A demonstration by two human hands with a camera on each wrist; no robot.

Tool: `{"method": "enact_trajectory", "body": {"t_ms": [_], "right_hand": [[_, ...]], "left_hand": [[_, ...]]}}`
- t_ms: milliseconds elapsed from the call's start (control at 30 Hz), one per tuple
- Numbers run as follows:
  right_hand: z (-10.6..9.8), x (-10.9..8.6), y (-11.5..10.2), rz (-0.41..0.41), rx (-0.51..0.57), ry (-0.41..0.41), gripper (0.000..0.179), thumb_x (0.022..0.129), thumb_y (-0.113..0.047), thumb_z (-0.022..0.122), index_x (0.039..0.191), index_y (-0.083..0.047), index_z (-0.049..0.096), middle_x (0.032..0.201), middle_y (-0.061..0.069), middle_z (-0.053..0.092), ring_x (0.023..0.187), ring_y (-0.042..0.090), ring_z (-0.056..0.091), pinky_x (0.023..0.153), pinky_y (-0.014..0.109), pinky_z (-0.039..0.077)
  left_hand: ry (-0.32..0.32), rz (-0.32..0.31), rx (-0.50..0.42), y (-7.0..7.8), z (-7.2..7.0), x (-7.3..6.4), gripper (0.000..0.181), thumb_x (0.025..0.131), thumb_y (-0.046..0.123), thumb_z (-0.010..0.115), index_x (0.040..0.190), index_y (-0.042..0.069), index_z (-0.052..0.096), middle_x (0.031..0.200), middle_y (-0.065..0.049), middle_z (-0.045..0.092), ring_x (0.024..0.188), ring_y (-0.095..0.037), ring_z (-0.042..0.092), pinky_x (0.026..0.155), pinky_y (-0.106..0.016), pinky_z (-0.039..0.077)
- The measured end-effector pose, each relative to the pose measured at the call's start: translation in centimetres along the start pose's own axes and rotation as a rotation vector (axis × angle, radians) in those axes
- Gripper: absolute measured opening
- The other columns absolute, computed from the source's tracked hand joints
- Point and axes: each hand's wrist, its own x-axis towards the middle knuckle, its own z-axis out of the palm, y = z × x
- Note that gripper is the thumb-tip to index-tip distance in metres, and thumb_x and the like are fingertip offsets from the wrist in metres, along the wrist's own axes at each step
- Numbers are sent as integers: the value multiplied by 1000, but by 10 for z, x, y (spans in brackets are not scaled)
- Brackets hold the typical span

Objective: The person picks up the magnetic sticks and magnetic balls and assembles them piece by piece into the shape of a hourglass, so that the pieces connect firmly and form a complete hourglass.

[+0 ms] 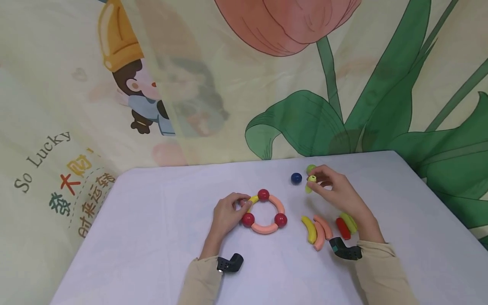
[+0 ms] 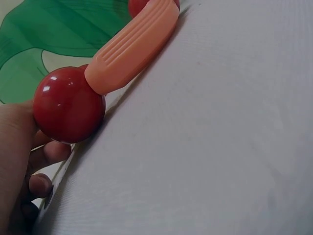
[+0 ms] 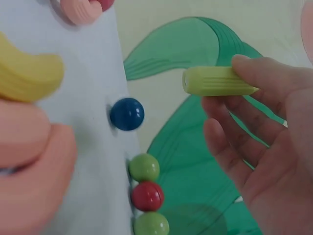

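Backdrop cloth (image 1: 236,80), left side: "So Lucky" lettering (image 1: 42,162), "發大财" characters (image 1: 69,183) (brown "来运转" line (image 1: 95,201) beneath).

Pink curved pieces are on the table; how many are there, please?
4: one pink piece at the upper right of the ring, another at its near side, two loose beside a yellow piece.

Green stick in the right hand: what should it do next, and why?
Perhaps the right hand should bring the green stick to the far red ball of the ring: the left hand holds the ring, and the stick is held up with one end free, joined to nothing.
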Motion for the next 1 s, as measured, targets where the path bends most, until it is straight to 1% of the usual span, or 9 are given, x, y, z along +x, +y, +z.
{"method": "enact_trajectory", "body": {"t_ms": [100, 200, 400, 600, 1000], "right_hand": [[8, 4, -5, -33, -2, -2, 27, 89, -23, 65, 112, -11, 56, 99, 1, 65, 96, 18, 61, 81, 18, 48], [17, 9, -11, -46, 3, -11, 28, 88, -22, 66, 112, -12, 55, 99, 0, 65, 96, 17, 61, 81, 20, 50], [35, 21, -23, -51, 24, -47, 27, 87, -18, 67, 111, -14, 56, 100, -1, 64, 94, 15, 62, 83, 27, 51], [48, 27, -31, -50, 45, -75, 28, 87, -17, 67, 113, -12, 57, 102, 2, 65, 96, 18, 62, 85, 35, 52], [64, 39, -39, -55, 54, -107, 29, 87, -17, 67, 115, -13, 56, 105, 1, 64, 102, 19, 61, 87, 38, 52]], "left_hand": [[0, 8, 5, 0, 0, 1, 22, 84, 35, 69, 103, 25, 71, 75, 11, 58, 61, -9, 43, 53, -20, 31], [2, 10, 10, -1, -1, 1, 21, 84, 35, 69, 103, 25, 71, 75, 11, 58, 60, -9, 43, 53, -20, 31], [1, 5, 3, 0, 0, 0, 21, 84, 35, 68, 103, 25, 71, 76, 11, 58, 62, -9, 43, 54, -21, 32], [2, 8, -1, 0, 1, -1, 20, 84, 35, 69, 103, 26, 70, 76, 11, 58, 63, -9, 44, 56, -20, 33], [4, 1, 8, 0, 0, 0, 20, 84, 35, 69, 102, 26, 71, 75, 11, 57, 63, -8, 44, 54, -20, 32]]}}
